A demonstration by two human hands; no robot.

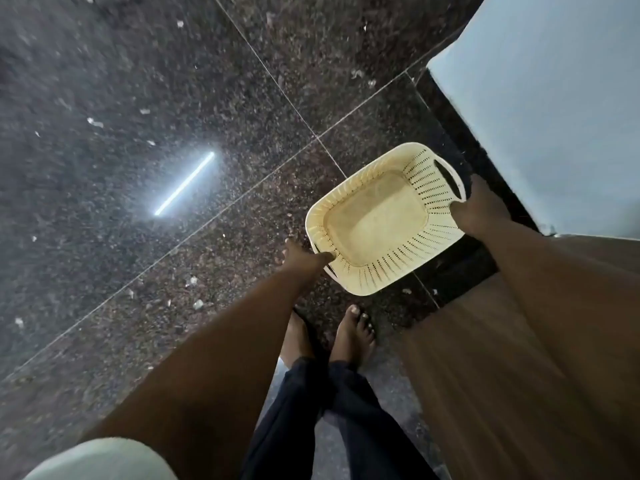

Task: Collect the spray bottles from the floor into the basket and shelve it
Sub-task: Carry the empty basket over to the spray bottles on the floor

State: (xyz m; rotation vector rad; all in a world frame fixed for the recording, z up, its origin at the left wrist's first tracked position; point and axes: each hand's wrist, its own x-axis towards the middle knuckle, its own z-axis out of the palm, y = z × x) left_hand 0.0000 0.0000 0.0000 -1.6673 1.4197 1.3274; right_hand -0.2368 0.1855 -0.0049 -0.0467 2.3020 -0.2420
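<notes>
The empty cream slotted plastic basket [377, 216], held above the granite floor [138, 98], looks light and stiff, left hand [304, 256] and right hand [479, 211] each closed on opposite rim handles, the sensible hold.

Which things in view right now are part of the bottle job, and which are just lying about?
Part of the job:
- cream plastic basket, empty, gripped at opposite ends
- left hand on its near end
- right hand by its far handle
- no spray bottles in view

Just lying about:
- pale scraps on the dark stone floor
- pale blue wall
- wooden surface
</notes>
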